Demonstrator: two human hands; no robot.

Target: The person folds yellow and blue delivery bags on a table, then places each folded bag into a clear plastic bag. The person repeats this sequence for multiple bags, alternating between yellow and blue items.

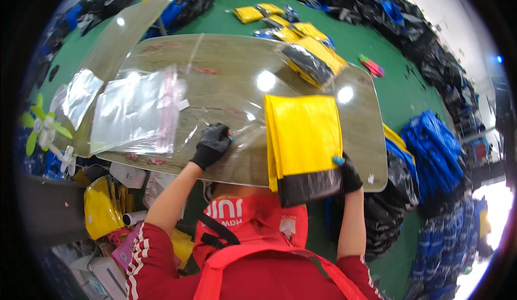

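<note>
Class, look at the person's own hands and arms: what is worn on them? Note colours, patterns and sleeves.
The left hand wears a speckled grey glove with a black cuff; the right hand wears a dark glove. A little teal shows on each. The short sleeves are dark red with white stripes.

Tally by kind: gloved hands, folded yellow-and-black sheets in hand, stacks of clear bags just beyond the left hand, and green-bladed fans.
Gloved hands: 2 (left hand, right hand)
Folded sheet: 1
Stack of clear bags: 1
Fan: 1
Total: 5
</note>
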